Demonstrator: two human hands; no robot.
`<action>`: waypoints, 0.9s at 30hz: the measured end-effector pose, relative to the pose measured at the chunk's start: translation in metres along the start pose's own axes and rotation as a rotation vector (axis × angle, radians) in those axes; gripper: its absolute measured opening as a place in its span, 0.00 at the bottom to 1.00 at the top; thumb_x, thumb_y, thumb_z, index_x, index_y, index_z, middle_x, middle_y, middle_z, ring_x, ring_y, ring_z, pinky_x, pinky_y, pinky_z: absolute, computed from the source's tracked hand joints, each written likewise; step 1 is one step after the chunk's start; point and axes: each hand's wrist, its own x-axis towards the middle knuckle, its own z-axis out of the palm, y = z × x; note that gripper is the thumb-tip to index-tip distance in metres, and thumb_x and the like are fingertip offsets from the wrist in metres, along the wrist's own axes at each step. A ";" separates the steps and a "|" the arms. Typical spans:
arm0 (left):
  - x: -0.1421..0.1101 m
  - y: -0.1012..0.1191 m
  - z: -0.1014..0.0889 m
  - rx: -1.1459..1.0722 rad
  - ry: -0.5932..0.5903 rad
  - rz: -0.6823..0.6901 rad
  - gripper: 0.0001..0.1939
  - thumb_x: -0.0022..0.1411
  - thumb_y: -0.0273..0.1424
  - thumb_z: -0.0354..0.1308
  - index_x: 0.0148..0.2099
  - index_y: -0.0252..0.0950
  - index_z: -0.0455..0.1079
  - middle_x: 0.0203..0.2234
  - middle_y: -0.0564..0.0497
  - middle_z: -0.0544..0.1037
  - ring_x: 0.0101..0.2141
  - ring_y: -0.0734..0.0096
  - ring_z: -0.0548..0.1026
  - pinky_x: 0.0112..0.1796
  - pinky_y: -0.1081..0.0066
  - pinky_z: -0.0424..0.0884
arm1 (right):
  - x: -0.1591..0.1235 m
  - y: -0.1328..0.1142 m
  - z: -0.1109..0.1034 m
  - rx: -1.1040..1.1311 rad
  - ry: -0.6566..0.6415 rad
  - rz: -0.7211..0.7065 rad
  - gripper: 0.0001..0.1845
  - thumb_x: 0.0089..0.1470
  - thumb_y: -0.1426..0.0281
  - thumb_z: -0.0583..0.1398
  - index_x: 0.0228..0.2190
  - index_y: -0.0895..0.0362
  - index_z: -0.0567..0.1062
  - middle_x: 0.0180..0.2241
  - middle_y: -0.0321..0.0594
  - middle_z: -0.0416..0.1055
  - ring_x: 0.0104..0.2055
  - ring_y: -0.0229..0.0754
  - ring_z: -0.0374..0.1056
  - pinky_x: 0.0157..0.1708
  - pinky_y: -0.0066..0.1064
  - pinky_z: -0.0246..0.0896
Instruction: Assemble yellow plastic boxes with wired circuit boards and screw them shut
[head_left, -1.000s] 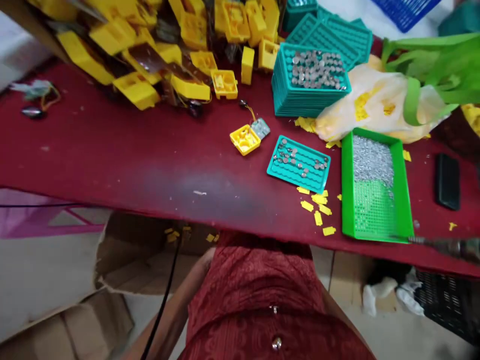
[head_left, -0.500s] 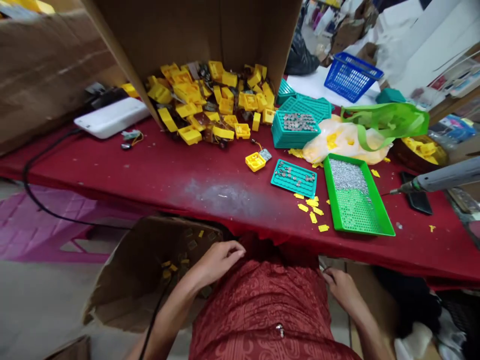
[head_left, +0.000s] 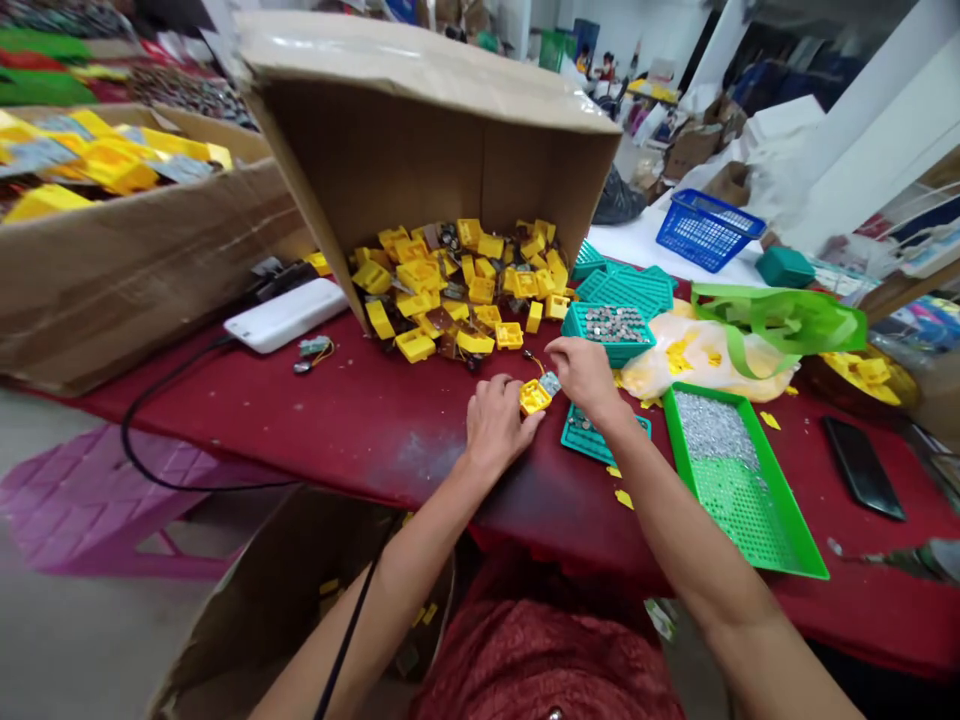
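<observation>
My left hand point(head_left: 495, 422) is closed around the near left side of a small yellow plastic case point(head_left: 535, 397), which lies open side up on the red cloth. A grey-blue circuit board point(head_left: 550, 383) with thin wires sits at the case's right edge. My right hand point(head_left: 585, 375) hovers just above and right of it, fingertips pinched close to the wires; what they hold, if anything, is hidden. Beneath my right forearm lies a flat teal tray point(head_left: 589, 440) with small round silver discs, partly covered.
Many yellow cases point(head_left: 420, 285) spill from a tipped cardboard box point(head_left: 427, 60). Right of it stand stacked teal trays point(head_left: 615, 335) of silver discs. A green tray point(head_left: 750, 500) holds tiny metal pieces. A black phone point(head_left: 862, 468) and a white power strip point(head_left: 289, 315) flank the work area.
Both hands have risen from below the table edge to the yellow case, the left now gripping it. The camera view has tilted up. The grey tool at the right has left its earlier place.
</observation>
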 end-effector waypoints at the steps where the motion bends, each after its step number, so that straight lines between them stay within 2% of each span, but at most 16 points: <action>1: 0.000 -0.003 -0.003 -0.011 -0.013 0.008 0.21 0.58 0.34 0.63 0.52 0.31 0.71 0.51 0.36 0.74 0.51 0.45 0.70 0.51 0.52 0.66 | 0.016 0.003 0.008 -0.013 -0.022 -0.019 0.18 0.59 0.79 0.52 0.42 0.60 0.80 0.43 0.49 0.78 0.47 0.47 0.72 0.49 0.34 0.61; 3: -0.003 -0.010 -0.009 -0.044 -0.026 0.004 0.19 0.58 0.32 0.62 0.51 0.32 0.71 0.48 0.37 0.76 0.49 0.47 0.72 0.51 0.53 0.67 | 0.035 0.008 0.021 -0.029 -0.080 -0.070 0.21 0.54 0.83 0.54 0.42 0.58 0.81 0.43 0.47 0.77 0.47 0.46 0.71 0.48 0.32 0.61; 6: -0.005 -0.019 -0.017 -0.128 -0.017 -0.035 0.21 0.58 0.30 0.61 0.54 0.31 0.69 0.48 0.37 0.76 0.49 0.48 0.73 0.51 0.53 0.67 | 0.043 0.016 0.035 -0.033 -0.143 -0.137 0.24 0.51 0.84 0.55 0.45 0.53 0.80 0.44 0.45 0.75 0.47 0.45 0.70 0.46 0.30 0.62; 10: -0.003 -0.027 -0.020 -0.310 0.011 -0.102 0.22 0.54 0.27 0.63 0.52 0.33 0.69 0.48 0.38 0.75 0.51 0.49 0.73 0.53 0.53 0.67 | 0.040 0.019 0.047 -0.002 -0.129 -0.139 0.17 0.56 0.78 0.57 0.43 0.56 0.81 0.45 0.49 0.73 0.48 0.47 0.69 0.46 0.33 0.63; 13: -0.004 -0.027 -0.022 -0.505 0.000 -0.182 0.22 0.50 0.26 0.64 0.49 0.36 0.69 0.45 0.42 0.77 0.44 0.55 0.78 0.48 0.55 0.72 | 0.030 0.015 0.044 0.060 -0.071 -0.123 0.14 0.59 0.76 0.56 0.42 0.59 0.80 0.44 0.49 0.75 0.48 0.47 0.69 0.50 0.35 0.63; 16: -0.014 -0.020 -0.029 -0.745 -0.095 -0.256 0.25 0.52 0.28 0.63 0.53 0.37 0.65 0.43 0.44 0.79 0.34 0.63 0.81 0.37 0.61 0.78 | 0.004 0.007 0.025 0.146 -0.003 -0.110 0.14 0.60 0.76 0.54 0.43 0.59 0.78 0.44 0.47 0.76 0.48 0.44 0.70 0.52 0.35 0.62; 19: -0.032 -0.009 -0.041 -1.014 -0.224 -0.332 0.28 0.51 0.31 0.64 0.54 0.37 0.63 0.47 0.42 0.79 0.36 0.63 0.83 0.36 0.66 0.79 | -0.038 0.003 0.002 0.238 0.037 -0.094 0.14 0.61 0.74 0.54 0.46 0.57 0.75 0.45 0.44 0.76 0.48 0.42 0.70 0.51 0.35 0.63; 21: -0.046 -0.003 -0.048 -1.269 -0.315 -0.488 0.26 0.52 0.35 0.66 0.52 0.36 0.64 0.45 0.42 0.79 0.36 0.62 0.83 0.35 0.68 0.79 | -0.070 0.002 -0.008 0.380 0.053 -0.032 0.14 0.60 0.72 0.57 0.47 0.57 0.73 0.42 0.43 0.76 0.44 0.41 0.71 0.47 0.35 0.64; 22: -0.052 -0.002 -0.051 -1.315 -0.340 -0.559 0.24 0.53 0.38 0.65 0.50 0.36 0.64 0.42 0.43 0.80 0.34 0.62 0.83 0.32 0.70 0.79 | -0.085 0.003 -0.010 0.457 0.036 0.018 0.12 0.59 0.70 0.58 0.45 0.57 0.73 0.39 0.41 0.76 0.40 0.41 0.72 0.43 0.35 0.65; 24: -0.062 -0.001 -0.053 -1.234 -0.343 -0.638 0.19 0.58 0.43 0.61 0.45 0.36 0.64 0.34 0.46 0.81 0.26 0.65 0.82 0.23 0.74 0.75 | -0.112 0.005 -0.009 0.573 -0.030 0.110 0.08 0.57 0.69 0.60 0.39 0.56 0.72 0.32 0.37 0.75 0.33 0.39 0.70 0.37 0.33 0.64; 27: -0.072 -0.001 -0.053 -0.939 -0.341 -0.576 0.15 0.62 0.43 0.55 0.43 0.37 0.65 0.30 0.50 0.79 0.21 0.69 0.79 0.18 0.77 0.70 | -0.139 0.008 0.000 0.549 -0.152 0.153 0.03 0.58 0.70 0.59 0.34 0.56 0.74 0.30 0.35 0.74 0.32 0.38 0.69 0.36 0.32 0.63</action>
